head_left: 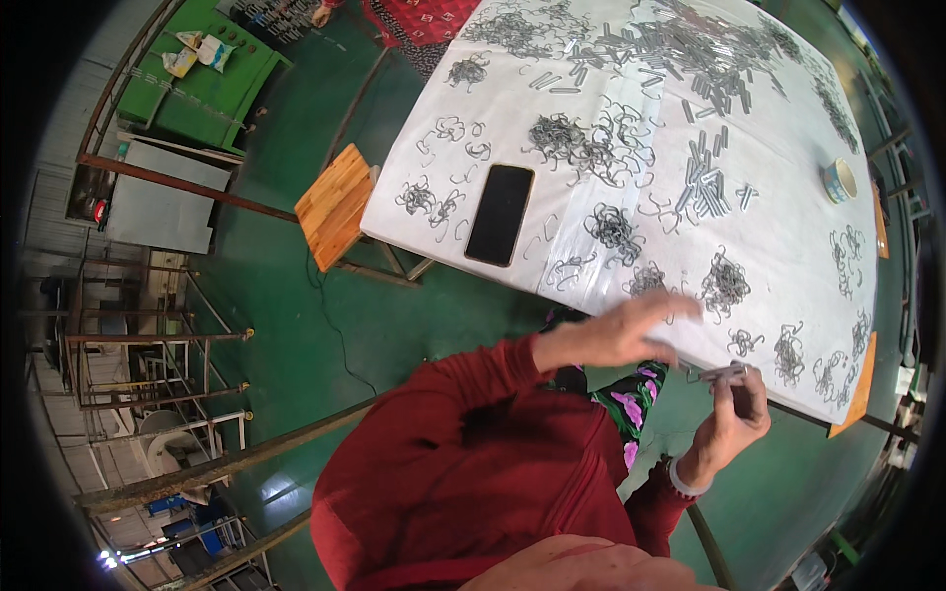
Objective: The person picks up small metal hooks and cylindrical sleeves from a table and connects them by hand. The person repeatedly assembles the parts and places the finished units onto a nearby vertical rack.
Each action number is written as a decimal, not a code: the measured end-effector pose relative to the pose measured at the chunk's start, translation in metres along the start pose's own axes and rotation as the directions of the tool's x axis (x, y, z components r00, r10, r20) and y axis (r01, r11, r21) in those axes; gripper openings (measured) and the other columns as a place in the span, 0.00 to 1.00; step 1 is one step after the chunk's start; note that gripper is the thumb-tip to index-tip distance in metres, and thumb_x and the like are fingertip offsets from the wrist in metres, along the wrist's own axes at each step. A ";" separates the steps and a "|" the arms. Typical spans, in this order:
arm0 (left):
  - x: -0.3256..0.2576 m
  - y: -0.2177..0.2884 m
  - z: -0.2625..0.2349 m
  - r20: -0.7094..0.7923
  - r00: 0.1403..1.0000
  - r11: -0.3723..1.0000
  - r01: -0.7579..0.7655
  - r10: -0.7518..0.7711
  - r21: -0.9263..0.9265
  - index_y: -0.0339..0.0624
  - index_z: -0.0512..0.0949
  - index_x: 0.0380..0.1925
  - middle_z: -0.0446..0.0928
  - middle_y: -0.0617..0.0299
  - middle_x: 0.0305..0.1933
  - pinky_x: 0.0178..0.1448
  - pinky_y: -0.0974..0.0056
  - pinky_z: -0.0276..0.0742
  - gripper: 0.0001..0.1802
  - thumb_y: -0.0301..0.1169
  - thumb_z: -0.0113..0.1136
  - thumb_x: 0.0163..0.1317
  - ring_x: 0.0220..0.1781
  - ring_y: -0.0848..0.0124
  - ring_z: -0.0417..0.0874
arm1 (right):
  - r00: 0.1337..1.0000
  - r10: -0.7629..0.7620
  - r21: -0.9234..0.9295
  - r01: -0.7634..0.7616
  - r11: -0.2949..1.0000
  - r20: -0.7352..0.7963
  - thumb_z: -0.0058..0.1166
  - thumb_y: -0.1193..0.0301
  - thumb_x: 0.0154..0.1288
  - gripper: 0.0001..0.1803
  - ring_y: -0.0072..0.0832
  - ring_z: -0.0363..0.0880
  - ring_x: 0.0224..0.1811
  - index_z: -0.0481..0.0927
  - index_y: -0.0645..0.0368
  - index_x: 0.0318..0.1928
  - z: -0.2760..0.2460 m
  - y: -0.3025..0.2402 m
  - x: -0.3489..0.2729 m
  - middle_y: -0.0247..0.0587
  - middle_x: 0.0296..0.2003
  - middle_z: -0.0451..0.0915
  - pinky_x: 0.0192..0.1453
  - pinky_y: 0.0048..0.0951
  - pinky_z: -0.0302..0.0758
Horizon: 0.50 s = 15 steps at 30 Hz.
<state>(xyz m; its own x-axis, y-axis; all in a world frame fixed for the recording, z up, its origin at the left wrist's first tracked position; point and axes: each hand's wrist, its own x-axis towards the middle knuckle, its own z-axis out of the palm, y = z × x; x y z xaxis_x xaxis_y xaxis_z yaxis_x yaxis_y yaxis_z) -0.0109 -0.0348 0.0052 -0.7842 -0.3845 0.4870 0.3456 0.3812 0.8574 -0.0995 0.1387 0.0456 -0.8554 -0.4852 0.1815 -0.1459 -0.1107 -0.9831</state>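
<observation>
My right hand (pixel 731 419) is raised just off the table's near edge, pinching a small flat metal piece (pixel 727 373) between thumb and fingertips. A thin wire end shows at the left of this piece; whether it is joined to it, I cannot tell. My left hand (pixel 621 330) is slightly smeared by motion over the table edge, its thumb and fingers apart, with nothing visible in them. Close to the hands on the white-covered table (pixel 394 187) lie piles of bent wire hooks (pixel 725 284). Short metal strips (pixel 708 187) lie loosely grouped farther back.
A black phone (pixel 500 215) lies near the table's left side, and a small cup (pixel 840 182) stands at the right. More strips (pixel 690 49) are heaped at the far side. Wooden stools (pixel 336 207) stand by the table, and a person in patterned red cloth (pixel 414 20) is beyond it.
</observation>
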 end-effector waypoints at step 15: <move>0.122 -0.210 -0.200 -0.042 0.940 0.150 0.098 -0.340 0.984 0.34 0.80 0.24 0.78 0.43 0.33 0.41 0.49 0.75 0.12 0.32 0.53 0.52 0.38 0.48 0.79 | 0.989 0.144 -0.072 -0.147 0.987 -0.037 0.54 0.88 0.48 0.10 0.25 0.73 0.34 0.77 0.70 0.34 0.001 -0.012 0.002 0.42 0.30 0.75 0.40 0.23 0.69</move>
<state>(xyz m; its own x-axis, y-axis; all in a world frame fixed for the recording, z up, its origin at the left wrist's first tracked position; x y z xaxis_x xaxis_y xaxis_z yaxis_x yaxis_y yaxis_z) -0.0757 -0.3301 -0.0827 -0.8328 -0.5258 0.1732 -0.5320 0.8467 0.0126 -0.0988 0.1381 0.0578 -0.8852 -0.4638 0.0368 -0.0542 0.0243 -0.9982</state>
